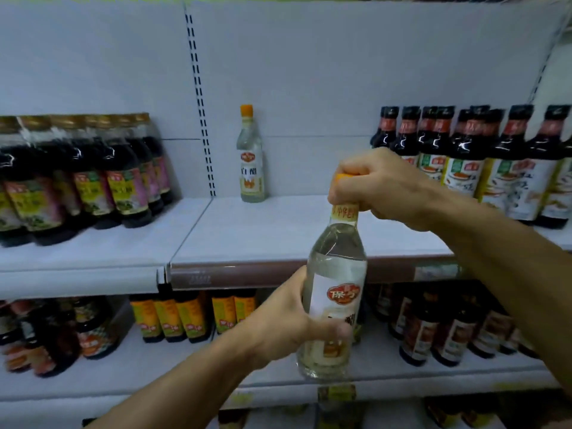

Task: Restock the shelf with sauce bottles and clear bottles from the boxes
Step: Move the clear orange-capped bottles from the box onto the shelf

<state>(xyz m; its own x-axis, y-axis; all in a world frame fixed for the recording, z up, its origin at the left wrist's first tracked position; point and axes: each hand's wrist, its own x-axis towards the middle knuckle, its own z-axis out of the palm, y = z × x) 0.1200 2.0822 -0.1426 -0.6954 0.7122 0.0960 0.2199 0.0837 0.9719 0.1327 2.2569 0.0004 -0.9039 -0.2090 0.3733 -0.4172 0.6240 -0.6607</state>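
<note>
while a clear bottle [334, 292] is held upright in front of the shelf [278, 230], its lower body is gripped by the left hand [288, 320] and its orange cap is enclosed by the curled fingers of the right hand [380, 187]. a second clear bottle [251, 156] is stood alone at the back, between dark sauce bottles [464, 162] on either side.

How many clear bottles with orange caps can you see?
2. One bottle stands alone at the back of the shelf. The other bottle is held by the left hand and right hand. None look hidden.
</note>
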